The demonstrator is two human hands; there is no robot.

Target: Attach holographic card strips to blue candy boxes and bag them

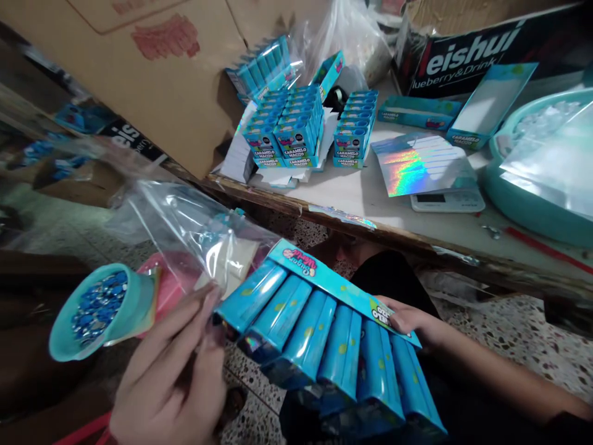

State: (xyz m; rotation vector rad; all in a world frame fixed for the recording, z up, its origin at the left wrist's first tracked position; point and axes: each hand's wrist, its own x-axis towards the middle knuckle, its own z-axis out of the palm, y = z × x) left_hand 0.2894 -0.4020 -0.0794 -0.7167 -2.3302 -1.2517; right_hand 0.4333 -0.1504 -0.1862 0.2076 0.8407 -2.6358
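Turquoise card and glossy blue wrap: a Sugar World display box (336, 340) with six printed tubes (301, 334) in a row, tilted, held low in front between the two hands. Gripped at the right end of the lettered strip by the right hand (412, 321), thumb laid over the card, other fingers mostly hidden. At the opposite end, just beside the box's leftmost tube, the left hand (171, 377), with fingertips and thumb drawn together on the edge of a clear plastic bag (185, 232); cannot tell whether also touching the tube. Beyond and to the left, a turquoise bowl (139, 300) of blue-wrapped candies (99, 306). Across on the wooden-edged bench (319, 194), well apart from both hands, stacked Caramelo Macizo boxes (299, 136) in two groups. Farther right, a holographic sheet (421, 164) over a white digital scale (456, 201), near a large turquoise tub (523, 207).
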